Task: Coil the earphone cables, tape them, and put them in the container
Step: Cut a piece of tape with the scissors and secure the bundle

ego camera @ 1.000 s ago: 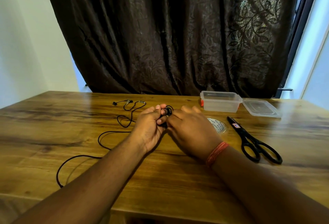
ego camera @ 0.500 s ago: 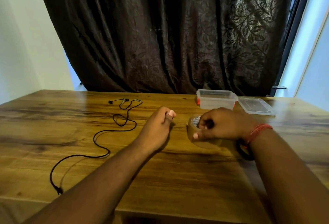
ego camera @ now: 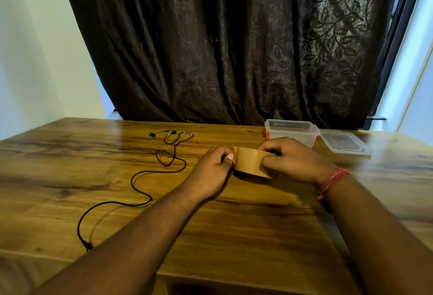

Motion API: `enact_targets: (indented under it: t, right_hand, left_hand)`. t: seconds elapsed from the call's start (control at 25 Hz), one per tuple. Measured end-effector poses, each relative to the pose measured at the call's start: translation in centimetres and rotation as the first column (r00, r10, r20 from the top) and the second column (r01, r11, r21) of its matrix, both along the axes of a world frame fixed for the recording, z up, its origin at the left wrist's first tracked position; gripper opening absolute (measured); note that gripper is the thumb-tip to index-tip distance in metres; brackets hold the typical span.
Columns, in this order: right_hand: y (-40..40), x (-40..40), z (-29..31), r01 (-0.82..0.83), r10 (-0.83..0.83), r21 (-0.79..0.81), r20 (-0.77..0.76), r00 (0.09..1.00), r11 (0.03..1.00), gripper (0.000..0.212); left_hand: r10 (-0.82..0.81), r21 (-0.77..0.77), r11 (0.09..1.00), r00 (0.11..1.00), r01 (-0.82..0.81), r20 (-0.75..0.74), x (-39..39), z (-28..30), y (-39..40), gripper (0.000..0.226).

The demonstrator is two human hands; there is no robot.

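Observation:
My left hand (ego camera: 210, 170) pinches the free end of a brown tape strip (ego camera: 248, 161). My right hand (ego camera: 295, 161) grips the tape roll, which sits mostly hidden under its fingers. The strip is stretched flat between both hands just above the wooden table (ego camera: 234, 229). Whether my left fist also holds a coiled cable cannot be seen. A black earphone cable (ego camera: 140, 174) lies uncoiled on the table to the left, its earbuds (ego camera: 171, 132) at the far end. The clear plastic container (ego camera: 290, 130) stands open behind my right hand.
The container's clear lid (ego camera: 344, 143) lies flat to the right of it. A dark curtain (ego camera: 222, 48) hangs behind the table's far edge. The cable's plug end (ego camera: 87, 245) lies near the table's front edge on the left.
My right hand picked up the tape roll and brought it to my left hand. My left hand took the tape's end, and a strip is now pulled out between them.

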State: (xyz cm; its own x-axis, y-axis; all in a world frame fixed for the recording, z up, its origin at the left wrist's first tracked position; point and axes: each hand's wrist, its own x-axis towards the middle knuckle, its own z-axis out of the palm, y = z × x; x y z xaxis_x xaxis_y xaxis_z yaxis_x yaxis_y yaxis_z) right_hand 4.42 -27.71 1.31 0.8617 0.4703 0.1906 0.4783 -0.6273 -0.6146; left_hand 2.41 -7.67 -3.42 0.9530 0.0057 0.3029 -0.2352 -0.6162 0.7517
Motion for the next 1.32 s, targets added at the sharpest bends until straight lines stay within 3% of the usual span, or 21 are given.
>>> enact_targets:
  t: [0.08,0.72,1.32]
  right_hand:
    - [0.2,0.0,-0.4,0.011,-0.011,0.006,0.023,1.000,1.000,0.008]
    - [0.7,-0.4,-0.5,0.013,-0.014,0.021,0.051,0.999,1.000,0.011]
    - [1.4,-0.2,-0.4,0.101,-0.117,0.124,0.130,0.985,0.987,0.011]
  left_hand:
    - [0.011,-0.021,1.000,1.000,-0.011,0.000,-0.2,0.0,0.0,0.022]
    - [0.043,-0.155,0.986,0.995,-0.057,-0.092,-0.4,0.3,0.2,0.009]
    - [0.026,-0.192,0.981,0.996,-0.010,0.080,-0.5,0.5,-0.5,0.013]
